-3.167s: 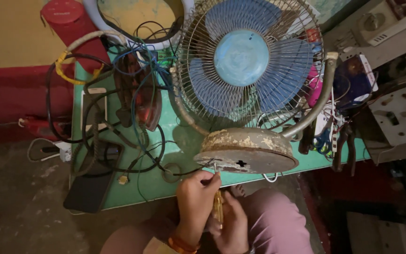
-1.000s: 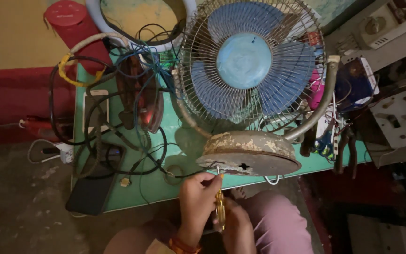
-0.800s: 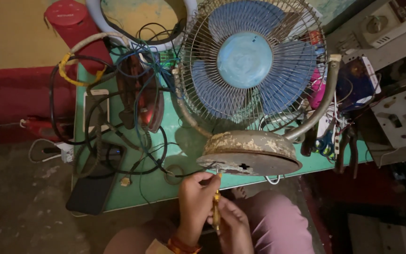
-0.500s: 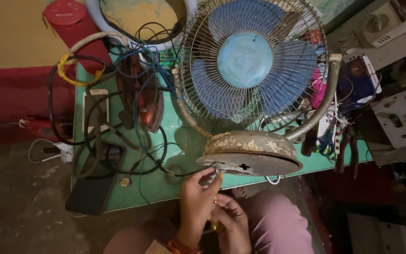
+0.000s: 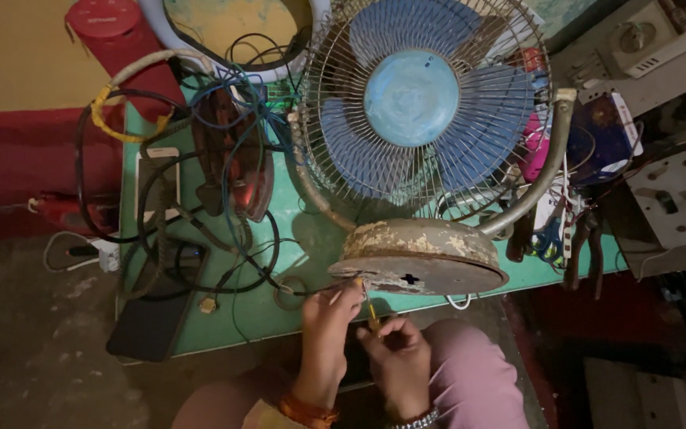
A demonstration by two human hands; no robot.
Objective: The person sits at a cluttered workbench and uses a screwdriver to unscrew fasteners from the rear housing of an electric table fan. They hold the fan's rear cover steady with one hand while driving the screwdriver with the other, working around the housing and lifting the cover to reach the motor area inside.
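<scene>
Rusty fan base (image 5: 420, 258) overhangs table edge (image 5: 295, 327); both hands grip screwdriver (image 5: 369, 306) beneath.

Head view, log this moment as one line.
left hand: at fan base rim | right hand: holds yellow-handled tool, tip at base | fan on green table

Fan base (image 5: 421, 258): metal, flaking cream paint, rusty, rough. Fan guard (image 5: 335, 119): thin wire, dull. Blades (image 5: 470, 111): matt blue plastic. Table (image 5: 279, 318): smooth green paint. Cables (image 5: 160, 230): black rubbery.
</scene>
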